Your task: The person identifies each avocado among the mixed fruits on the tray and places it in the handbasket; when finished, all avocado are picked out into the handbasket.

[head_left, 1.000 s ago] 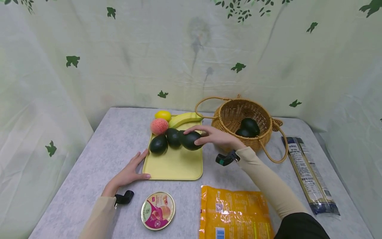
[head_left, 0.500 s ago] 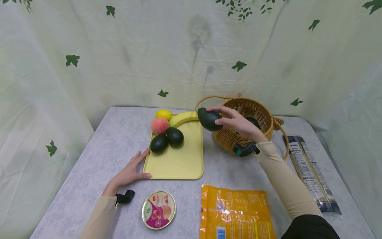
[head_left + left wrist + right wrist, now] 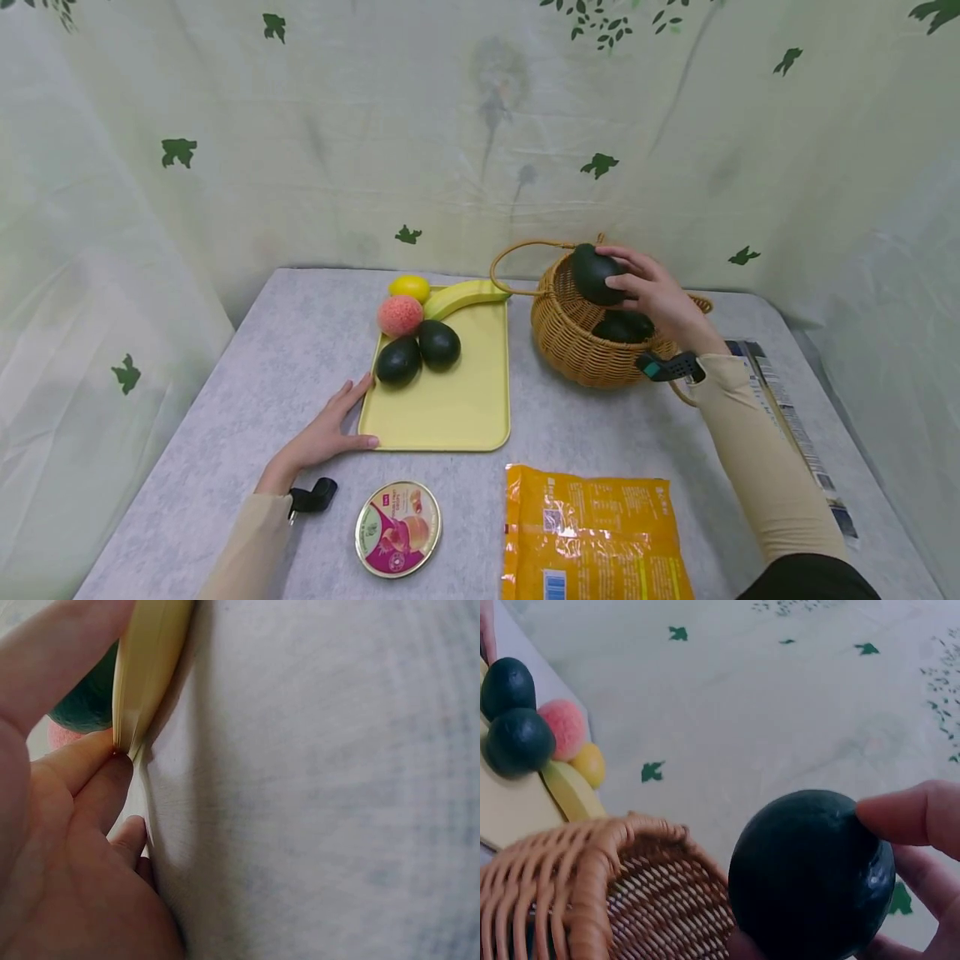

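Observation:
My right hand (image 3: 660,293) grips a dark green avocado (image 3: 594,275) over the mouth of the wicker basket (image 3: 577,350). More avocado (image 3: 624,326) shows inside the basket, partly hidden by the hand. In the right wrist view, fingertips (image 3: 889,817) and thumb pinch the held avocado (image 3: 810,877) at its sides. My left hand (image 3: 327,433) lies spread at the left edge of the yellow tray (image 3: 450,417), its straight fingertips touching the rim, as the left wrist view shows. Two avocados (image 3: 398,362) rest on the tray with a banana (image 3: 467,297), a pink peach-like fruit (image 3: 401,317) and a lemon (image 3: 409,288).
A round tin (image 3: 397,529) with a fruit label stands at the front. Right of it lies an orange packet (image 3: 596,533). A long clear-and-blue packet (image 3: 787,425) lies at the right, partly behind the right arm. Basket handles (image 3: 525,243) stick out sideways. A leaf-patterned curtain (image 3: 300,208) encloses the table.
The right hand has lifted an avocado off the tray and carried it rightward and up to over the basket. The left hand has stayed at the tray's edge.

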The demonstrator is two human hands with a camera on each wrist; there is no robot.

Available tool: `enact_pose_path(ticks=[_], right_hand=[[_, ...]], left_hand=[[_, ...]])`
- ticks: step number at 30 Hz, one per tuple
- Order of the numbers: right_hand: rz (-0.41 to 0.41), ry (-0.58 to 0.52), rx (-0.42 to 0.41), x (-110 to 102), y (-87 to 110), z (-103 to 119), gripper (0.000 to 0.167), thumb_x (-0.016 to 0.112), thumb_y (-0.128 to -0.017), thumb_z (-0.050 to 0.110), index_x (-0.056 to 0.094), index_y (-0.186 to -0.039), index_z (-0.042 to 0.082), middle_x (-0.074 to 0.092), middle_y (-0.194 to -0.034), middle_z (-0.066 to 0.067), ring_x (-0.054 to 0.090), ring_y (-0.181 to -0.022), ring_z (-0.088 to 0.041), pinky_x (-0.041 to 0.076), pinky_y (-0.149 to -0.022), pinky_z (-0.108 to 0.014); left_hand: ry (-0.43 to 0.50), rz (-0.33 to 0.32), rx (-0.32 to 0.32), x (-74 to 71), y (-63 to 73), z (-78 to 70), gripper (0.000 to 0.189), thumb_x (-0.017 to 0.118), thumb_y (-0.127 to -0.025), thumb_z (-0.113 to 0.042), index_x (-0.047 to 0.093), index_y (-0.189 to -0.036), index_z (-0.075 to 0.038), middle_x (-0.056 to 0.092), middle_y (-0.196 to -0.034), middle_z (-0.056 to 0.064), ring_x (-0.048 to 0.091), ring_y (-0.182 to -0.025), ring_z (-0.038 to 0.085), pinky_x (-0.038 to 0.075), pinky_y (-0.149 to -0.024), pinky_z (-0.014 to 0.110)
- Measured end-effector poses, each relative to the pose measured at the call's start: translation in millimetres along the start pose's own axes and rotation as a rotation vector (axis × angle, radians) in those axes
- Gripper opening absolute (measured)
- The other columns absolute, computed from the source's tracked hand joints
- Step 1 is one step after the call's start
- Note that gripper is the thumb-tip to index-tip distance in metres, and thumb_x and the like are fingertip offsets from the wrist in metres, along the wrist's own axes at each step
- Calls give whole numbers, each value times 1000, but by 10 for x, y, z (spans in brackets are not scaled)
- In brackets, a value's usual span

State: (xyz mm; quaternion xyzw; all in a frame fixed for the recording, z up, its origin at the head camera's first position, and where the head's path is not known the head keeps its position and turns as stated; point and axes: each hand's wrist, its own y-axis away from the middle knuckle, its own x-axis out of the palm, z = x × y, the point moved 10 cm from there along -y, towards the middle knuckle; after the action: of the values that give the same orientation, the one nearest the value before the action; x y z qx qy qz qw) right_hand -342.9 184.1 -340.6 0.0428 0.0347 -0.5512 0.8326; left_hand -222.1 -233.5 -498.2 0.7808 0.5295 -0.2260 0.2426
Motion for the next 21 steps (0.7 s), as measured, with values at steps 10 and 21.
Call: enact_pose_path(ticks=[10,21], right_hand=[[-74,-47,28,-371,111,-137,49,51,-100,12,37,-147,17,23,-150,-17,42,-123,-33,53,-83,-32],[-103,43,54,-400,114,-150,54,56,-98,18,34,-148,15,26,-150,-17,42,-124,-35,51,-87,-36]], left_hand=[[0,7,-3,34,-20,68,99,78,-80,-32,16,-154,-12,9,-156,23,-3,-141,44,6,-103,70],[-5,5,1,29,-23,64,99,79,-79,-30,17,-154,-10,11,-156,22,-3,-141,44,6,-103,70]])
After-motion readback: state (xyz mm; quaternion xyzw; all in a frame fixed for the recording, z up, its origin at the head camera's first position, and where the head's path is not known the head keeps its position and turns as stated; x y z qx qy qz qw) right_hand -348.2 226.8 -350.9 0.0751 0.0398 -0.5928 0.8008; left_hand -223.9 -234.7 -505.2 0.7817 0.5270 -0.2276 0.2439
